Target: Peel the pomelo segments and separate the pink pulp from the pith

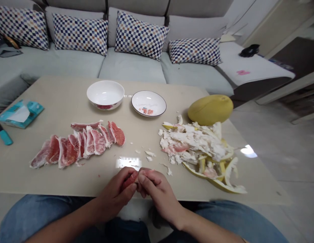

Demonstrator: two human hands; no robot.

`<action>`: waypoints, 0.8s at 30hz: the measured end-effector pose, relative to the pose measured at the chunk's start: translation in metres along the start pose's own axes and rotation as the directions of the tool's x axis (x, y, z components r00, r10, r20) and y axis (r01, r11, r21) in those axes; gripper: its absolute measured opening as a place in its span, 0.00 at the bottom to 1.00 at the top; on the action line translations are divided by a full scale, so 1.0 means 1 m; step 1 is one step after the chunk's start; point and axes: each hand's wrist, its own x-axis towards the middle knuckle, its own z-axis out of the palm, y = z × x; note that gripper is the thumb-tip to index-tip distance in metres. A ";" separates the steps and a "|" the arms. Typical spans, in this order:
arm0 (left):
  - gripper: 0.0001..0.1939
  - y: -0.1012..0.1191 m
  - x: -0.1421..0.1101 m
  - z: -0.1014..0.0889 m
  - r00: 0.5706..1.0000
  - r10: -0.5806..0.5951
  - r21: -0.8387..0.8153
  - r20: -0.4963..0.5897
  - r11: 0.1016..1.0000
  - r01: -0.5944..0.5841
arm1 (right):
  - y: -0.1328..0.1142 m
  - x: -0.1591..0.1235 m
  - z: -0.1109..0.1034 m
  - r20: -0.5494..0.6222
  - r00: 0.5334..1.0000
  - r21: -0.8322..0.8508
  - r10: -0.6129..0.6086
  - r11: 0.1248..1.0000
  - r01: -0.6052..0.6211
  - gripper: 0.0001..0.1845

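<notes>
Holding a red piece of fruit (129,181) close above the near edge of the table (58,109), your left hand (115,192) has its fingers curled around it. Your right hand (158,187) is next to it, with thumb and fingers pinched together at the right end of this piece; what exactly is between these fingertips, I cannot tell. Your legs in blue jeans (40,216) are below, one at each side. Just beyond your hands, some small white scraps (150,153) lie on the table. To the left, a row of red segments (89,141) leans one on another, with pale skin on many of them. To the right, there is a heap of white peelings (194,141), with curved yellow rinds (209,180) under it and at its near side. At the far left stands a turquoise tissue pack (32,109), and near it lies a tool with turquoise handle (5,137). Behind the heap rests a whole yellow fruit (209,109). Farther, a dark-rimmed plate (148,98) bears a few small red bits, and a deeper white bowl (105,91) stands to its left. Behind the table is a grey sofa (131,67) with four checkered cushions (141,37).
</notes>
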 end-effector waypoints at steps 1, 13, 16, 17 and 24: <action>0.13 0.001 0.000 0.000 1.000 -0.001 0.020 -0.005 1.000 0.001 | 0.000 0.000 0.000 0.006 1.000 0.013 0.004 1.000 -0.004 0.24; 0.14 0.006 -0.005 0.006 0.990 -0.123 -0.225 0.067 0.965 0.135 | -0.007 -0.002 -0.005 0.085 0.821 -0.498 -0.565 0.690 0.526 0.15; 0.14 0.002 -0.004 0.007 0.991 -0.125 -0.311 0.052 0.941 0.135 | -0.008 -0.001 -0.004 0.051 0.867 -0.443 -0.495 0.767 0.464 0.17; 0.14 0.001 -0.003 0.007 0.992 -0.124 -0.314 0.037 0.941 0.129 | -0.009 -0.001 -0.004 0.044 0.882 -0.417 -0.469 0.794 0.442 0.18; 0.15 0.003 -0.002 0.004 0.992 -0.123 -0.284 0.017 0.951 0.123 | -0.008 0.000 -0.004 0.028 0.936 -0.263 -0.352 0.900 0.347 0.22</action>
